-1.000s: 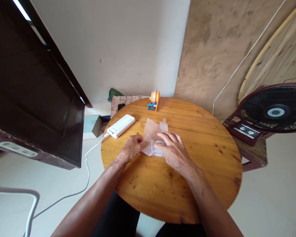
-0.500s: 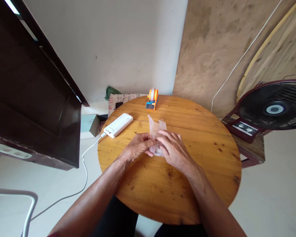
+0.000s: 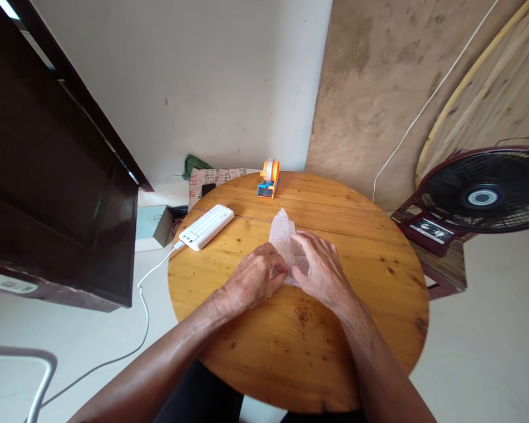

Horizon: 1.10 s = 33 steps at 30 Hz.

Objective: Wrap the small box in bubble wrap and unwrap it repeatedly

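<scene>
A small piece of clear bubble wrap (image 3: 281, 228) lies near the middle of the round wooden table (image 3: 361, 258), its far end sticking up past my fingers. From the left, my left hand (image 3: 258, 273) has its fingers curled closed on the near left edge of the wrap. Across from it, my right hand (image 3: 317, 261) grips the right side, thumb and fingers bent over the plastic. Both hands partly cover the wrap, and whatever may be inside it cannot be made out.
An orange and blue tape dispenser (image 3: 270, 178) stands at the table's far edge. At the left lies a white power bank (image 3: 207, 227) with a white cable (image 3: 146, 311) running off the table. A black fan (image 3: 480, 194) is at the right, a dark cabinet (image 3: 57, 153) at the left.
The left hand has turned over, its back now facing up, and the fingers have curled in on the wrap. The wrap's left side has been folded toward the right, making it narrower.
</scene>
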Each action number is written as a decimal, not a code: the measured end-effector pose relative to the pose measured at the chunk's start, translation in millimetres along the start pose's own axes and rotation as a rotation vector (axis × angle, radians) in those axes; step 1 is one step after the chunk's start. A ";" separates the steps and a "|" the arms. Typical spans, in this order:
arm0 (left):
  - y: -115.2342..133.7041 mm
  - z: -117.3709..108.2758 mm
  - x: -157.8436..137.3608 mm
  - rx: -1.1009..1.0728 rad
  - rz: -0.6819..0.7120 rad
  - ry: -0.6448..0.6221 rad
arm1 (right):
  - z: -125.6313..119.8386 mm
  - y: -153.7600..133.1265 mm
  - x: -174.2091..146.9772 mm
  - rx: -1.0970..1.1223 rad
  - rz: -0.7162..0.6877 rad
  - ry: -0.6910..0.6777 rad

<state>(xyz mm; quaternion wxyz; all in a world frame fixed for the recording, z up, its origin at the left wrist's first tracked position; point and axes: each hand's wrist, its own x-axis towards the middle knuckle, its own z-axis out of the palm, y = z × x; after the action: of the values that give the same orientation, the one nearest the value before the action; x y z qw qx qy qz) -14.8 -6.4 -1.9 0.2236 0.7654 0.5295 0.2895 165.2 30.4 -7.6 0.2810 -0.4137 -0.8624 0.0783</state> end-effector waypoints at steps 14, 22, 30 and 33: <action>1.0 -5.6 0.6 0.179 0.251 -0.068 | -7.5 8.1 0.6 0.104 0.106 -0.043; -5.3 -5.3 3.9 0.138 0.317 -0.089 | -12.1 16.5 6.1 0.255 0.539 -0.062; -9.5 -4.7 6.9 0.111 0.363 -0.096 | -4.2 25.1 19.9 0.199 0.655 -0.098; -8.7 -5.3 7.4 0.142 0.378 -0.105 | -2.1 33.6 11.5 0.401 0.780 -0.029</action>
<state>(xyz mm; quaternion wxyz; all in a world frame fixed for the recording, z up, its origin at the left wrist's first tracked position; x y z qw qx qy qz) -22.3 3.7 -2.2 0.1380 0.8791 0.3830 0.2480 183.1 60.5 -13.4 0.2930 -0.6447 -0.6132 0.3500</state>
